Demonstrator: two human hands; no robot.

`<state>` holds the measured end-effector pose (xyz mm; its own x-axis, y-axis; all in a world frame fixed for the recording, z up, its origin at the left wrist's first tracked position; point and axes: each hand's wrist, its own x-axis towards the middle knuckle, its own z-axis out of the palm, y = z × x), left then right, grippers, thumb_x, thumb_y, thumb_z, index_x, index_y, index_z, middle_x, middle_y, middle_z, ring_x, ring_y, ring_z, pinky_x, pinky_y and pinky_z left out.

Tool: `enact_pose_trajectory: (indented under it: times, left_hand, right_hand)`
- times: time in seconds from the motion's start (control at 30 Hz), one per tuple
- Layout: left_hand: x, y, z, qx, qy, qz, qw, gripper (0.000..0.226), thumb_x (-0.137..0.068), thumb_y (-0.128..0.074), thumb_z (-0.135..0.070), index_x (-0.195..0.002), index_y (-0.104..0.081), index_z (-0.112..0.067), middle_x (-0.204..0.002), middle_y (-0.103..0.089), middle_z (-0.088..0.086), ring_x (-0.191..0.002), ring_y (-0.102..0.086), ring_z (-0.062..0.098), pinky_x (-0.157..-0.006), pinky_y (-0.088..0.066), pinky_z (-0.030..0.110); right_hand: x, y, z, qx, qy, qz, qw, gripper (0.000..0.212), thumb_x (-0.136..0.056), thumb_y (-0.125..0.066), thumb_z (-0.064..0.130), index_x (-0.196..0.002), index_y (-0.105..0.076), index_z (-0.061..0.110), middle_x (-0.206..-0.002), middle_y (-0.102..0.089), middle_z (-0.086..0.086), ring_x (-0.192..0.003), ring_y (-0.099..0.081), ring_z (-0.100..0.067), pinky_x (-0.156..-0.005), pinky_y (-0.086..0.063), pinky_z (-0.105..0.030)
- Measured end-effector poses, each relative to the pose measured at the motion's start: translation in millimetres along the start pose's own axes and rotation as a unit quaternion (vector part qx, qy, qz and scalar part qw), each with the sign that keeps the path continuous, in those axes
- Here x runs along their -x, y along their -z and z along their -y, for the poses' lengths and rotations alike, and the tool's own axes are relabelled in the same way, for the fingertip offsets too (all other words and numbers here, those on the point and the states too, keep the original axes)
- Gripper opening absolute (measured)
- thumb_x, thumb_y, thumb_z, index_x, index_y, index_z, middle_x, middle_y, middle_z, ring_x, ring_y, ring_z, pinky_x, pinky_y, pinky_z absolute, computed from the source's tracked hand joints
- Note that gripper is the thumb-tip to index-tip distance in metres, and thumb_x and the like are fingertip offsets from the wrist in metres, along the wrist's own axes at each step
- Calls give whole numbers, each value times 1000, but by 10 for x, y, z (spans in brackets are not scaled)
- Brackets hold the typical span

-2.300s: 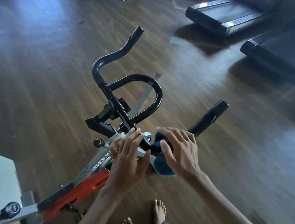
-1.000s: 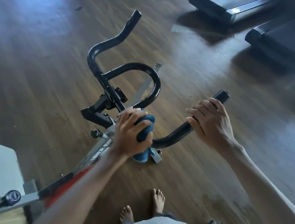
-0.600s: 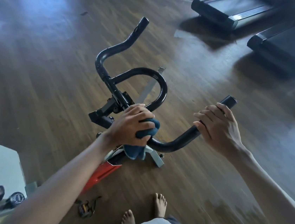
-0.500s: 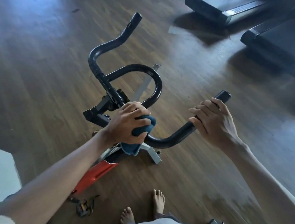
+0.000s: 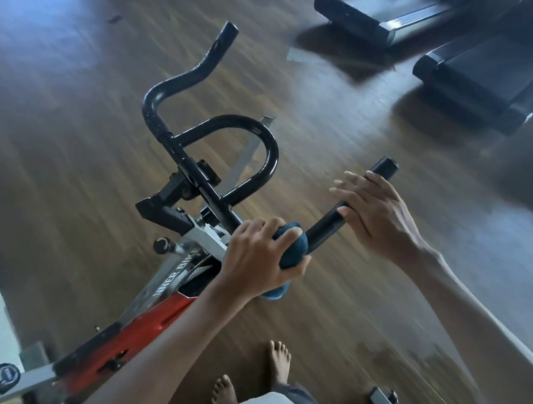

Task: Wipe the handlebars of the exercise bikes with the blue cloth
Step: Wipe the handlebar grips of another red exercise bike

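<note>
1. I have the left hand (image 5: 258, 256) wrapped round the blue cloth (image 5: 292, 248), and the cloth sits round the handlebar (image 5: 323, 229) at its near bend. With fabric between palm and tube, a slide along the bar should wipe it all the way round.
2. Those fingers are curled tight over the cloth, with the thumb underneath. A loose tail of cloth hangs below the hand.
3. The right hand (image 5: 376, 216) lies on the outer grip of the same bar, near the cloth — I judge it steadies the bike (image 5: 146, 328) against the rubbing.
4. Its fingers lie almost straight across the tube, unclenched, with the thumb tip touching the bar.
5. The middle loop and far horn carry no cloth. I cannot tell whether they are clean.
</note>
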<state>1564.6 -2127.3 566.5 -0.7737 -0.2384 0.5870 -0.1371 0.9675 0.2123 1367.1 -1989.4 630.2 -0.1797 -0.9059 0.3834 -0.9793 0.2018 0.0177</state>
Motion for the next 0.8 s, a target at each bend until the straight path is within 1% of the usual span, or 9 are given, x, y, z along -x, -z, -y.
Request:
enact_pose_trajectory:
  times: [0.1, 0.17, 0.3, 0.37, 0.47, 0.53, 0.63, 0.7, 0.8]
  left_hand:
    - [-177, -133, -346, -76, 98, 8, 992, 47, -83, -52, -62, -93, -64, -18, -80, -62, 3, -62, -59, 20, -56, -45, 30]
    - [-269, -166, -490, -103, 137, 17, 985, 51, -81, -53, -65, -94, -63, -18, -78, -61, 4, -61, -59, 20, -53, -45, 28]
    - [-264, -145, -446, -56, 140, 2, 989, 46, -78, -58, -61, -96, -65, -18, -81, -62, 3, -63, -63, 22, -53, -47, 29]
    - [-249, -128, -419, -4, 131, -32, 991, 41, -81, -58, -55, -95, -67, -18, -86, -64, 3, -70, -64, 22, -57, -51, 33]
    - [-229, -95, -413, 65, 111, -99, 987, 35, -84, -67, -47, -96, -71, -14, -92, -67, 3, -78, -64, 21, -64, -55, 37]
    - [-223, -39, -426, 93, 99, -131, 982, 35, -83, -71, -45, -98, -73, -12, -95, -69, 4, -82, -65, 20, -68, -56, 39]
    - [-246, 65, -546, 100, 61, -155, 981, 35, -86, -71, -43, -101, -72, -11, -98, -70, 5, -84, -67, 21, -71, -57, 40]
    - [-259, 101, -695, 104, 32, -160, 981, 34, -86, -72, -41, -103, -69, -12, -99, -70, 6, -86, -67, 20, -74, -57, 37]
    - [-272, -83, -1005, 146, 3, -146, 978, 33, -87, -71, -40, -106, -65, -14, -100, -69, 6, -90, -65, 18, -82, -55, 30]
  right_hand:
    - [129, 55, 65, -97, -78, -72, 990, 38, -102, -34, 27, -121, -62, 9, -129, -63, -4, -133, -47, -19, -113, -33, -41]
    - [194, 57, 87, -143, -110, -102, 978, 38, -102, -35, 26, -120, -62, 7, -128, -63, -5, -133, -46, -18, -111, -35, -42]
    - [352, 33, 176, -174, -145, -116, 967, 35, -101, -39, 25, -118, -63, 6, -127, -64, -5, -132, -48, -19, -109, -37, -40]
    - [494, 55, 245, -178, -169, -113, 963, 34, -101, -39, 25, -118, -62, 8, -127, -63, -2, -131, -48, -17, -110, -35, -35]
    - [789, 104, 309, -187, -209, -111, 953, 32, -99, -40, 26, -116, -63, 11, -123, -61, 8, -128, -49, -13, -108, -34, -31]
    - [975, 133, 310, -196, -242, -98, 945, 33, -98, -40, 29, -114, -63, 13, -119, -60, 12, -124, -51, -12, -105, -36, -33]
    - [1260, 183, 237, -173, -286, -53, 941, 40, -96, -39, 42, -118, -62, 18, -120, -64, 5, -121, -52, -14, -103, -34, -30]
    - [1416, 196, 126, -128, -305, -12, 944, 43, -93, -40, 47, -122, -59, 21, -120, -65, 2, -119, -52, -16, -100, -31, -26]
    - [1625, 212, -190, -95, -337, 54, 935, 46, -90, -42, 50, -123, -58, 22, -120, -65, 1, -115, -57, -21, -94, -37, -30]
